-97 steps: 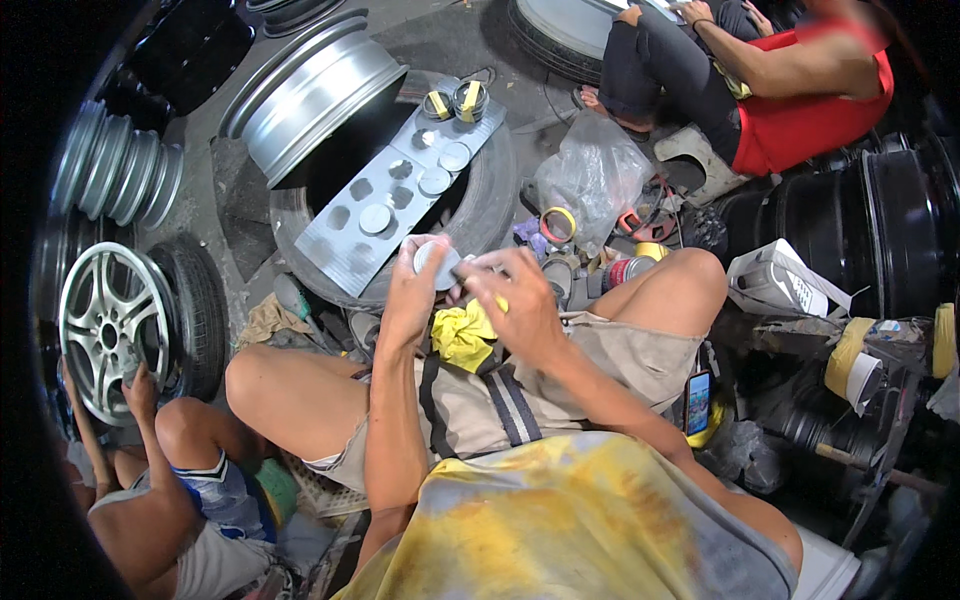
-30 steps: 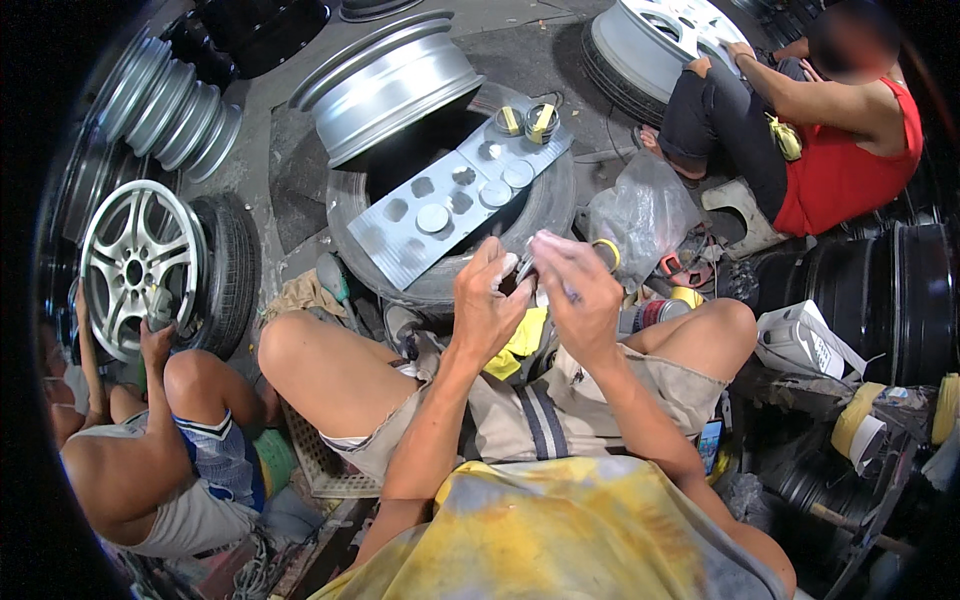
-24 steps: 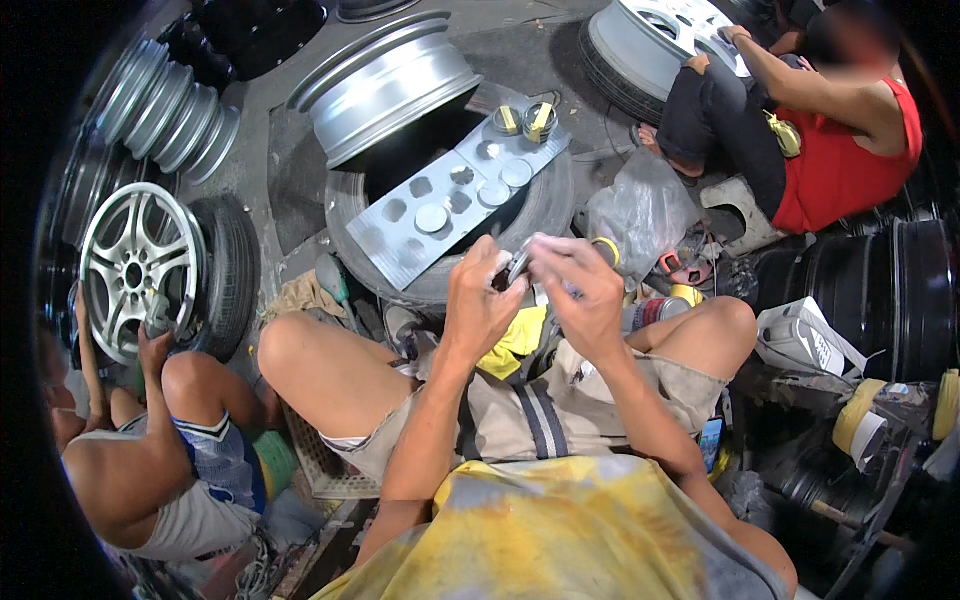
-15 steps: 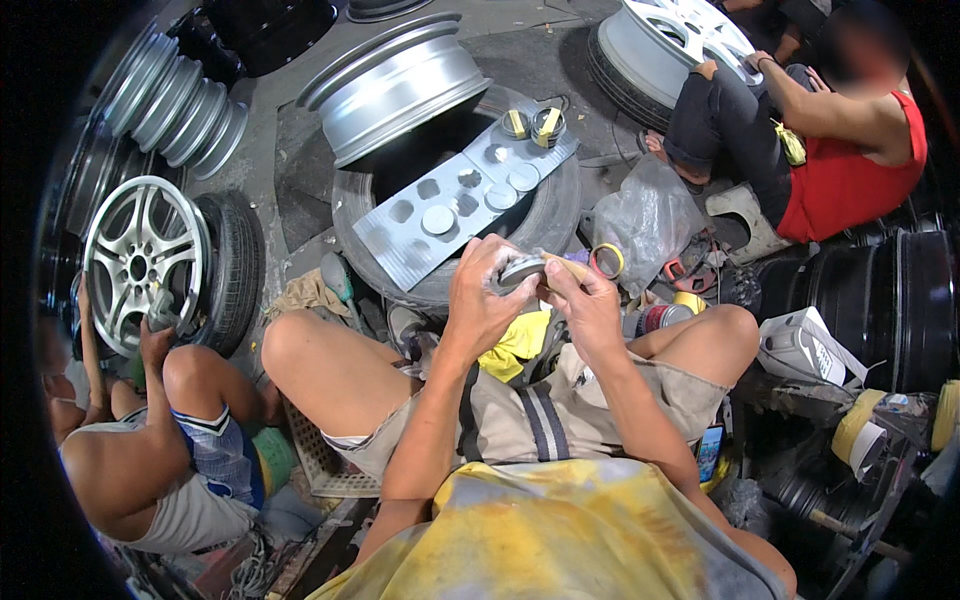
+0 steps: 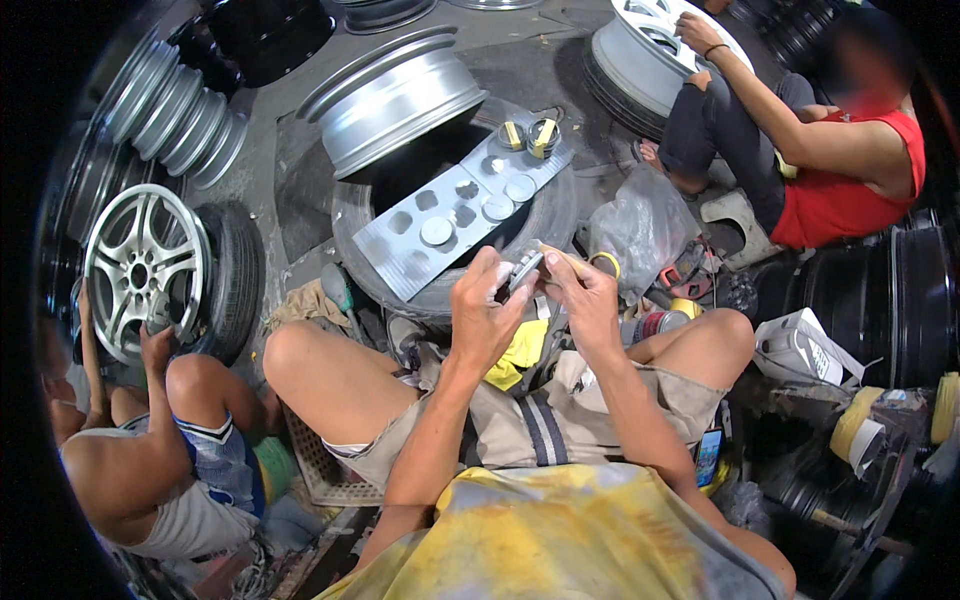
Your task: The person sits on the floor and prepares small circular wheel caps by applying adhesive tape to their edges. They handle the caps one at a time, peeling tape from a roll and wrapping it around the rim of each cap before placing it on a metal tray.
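My left hand (image 5: 485, 308) grips a small round grey wheel center cap (image 5: 525, 268) by its rim, tilted nearly edge-on, with whitish dust on the fingers. Close against the cap, my right hand (image 5: 588, 305) pinches a thin tan piece (image 5: 568, 262) that looks like folded sandpaper, mostly hidden by the fingers. Just beyond both hands, a grey-painted board (image 5: 405, 268) with round holes lies across a tire (image 5: 350, 235). Several similar round caps (image 5: 437, 231) rest on it, pale grey. At its far end sit two round pieces with yellow tape (image 5: 543, 138).
A silver rim (image 5: 400, 100) leans on the tire's far side. A person in red (image 5: 850, 180) works at a wheel on the right; another person (image 5: 150, 470) holds a spoked wheel (image 5: 140, 270) on the left. A plastic bag (image 5: 645, 225), tape roll (image 5: 605, 264) and yellow cloth (image 5: 520, 352) lie nearby.
The cap in my left hand has turned from a flatter tilt to nearly edge-on. Both hands stay together. The person in red has raised an arm over the wheel.
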